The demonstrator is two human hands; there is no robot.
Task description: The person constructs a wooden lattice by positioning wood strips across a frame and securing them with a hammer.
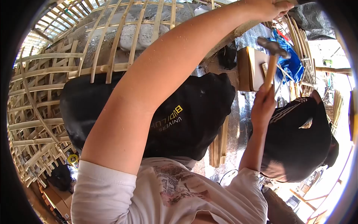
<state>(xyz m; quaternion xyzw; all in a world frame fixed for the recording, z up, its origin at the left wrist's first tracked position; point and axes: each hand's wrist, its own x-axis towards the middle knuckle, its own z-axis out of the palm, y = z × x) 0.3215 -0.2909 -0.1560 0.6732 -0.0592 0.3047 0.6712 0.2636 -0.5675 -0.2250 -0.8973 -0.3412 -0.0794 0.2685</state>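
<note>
My left hand (276, 9) is at the top right edge, my arm stretched across the view. Its fingers are closed, but what they hold is cut off by the frame edge. Below it, my right hand (263, 106) grips the wooden handle of a hammer (271, 72), whose metal head points up. A pale wooden or bamboo length (246, 28) passes partly behind my left arm. Black cloth with yellow and white lettering (186, 123) lies in front of my torso, partly covered by that arm.
Bamboo lattice (44, 89) fills the left and upper left. A cardboard box (253, 69) and blue plastic sheeting (292, 61) are beyond the hammer. Black cloth with white stripes (298, 145) is at the right. A yellow tape roll or measure (72, 158) sits at lower left.
</note>
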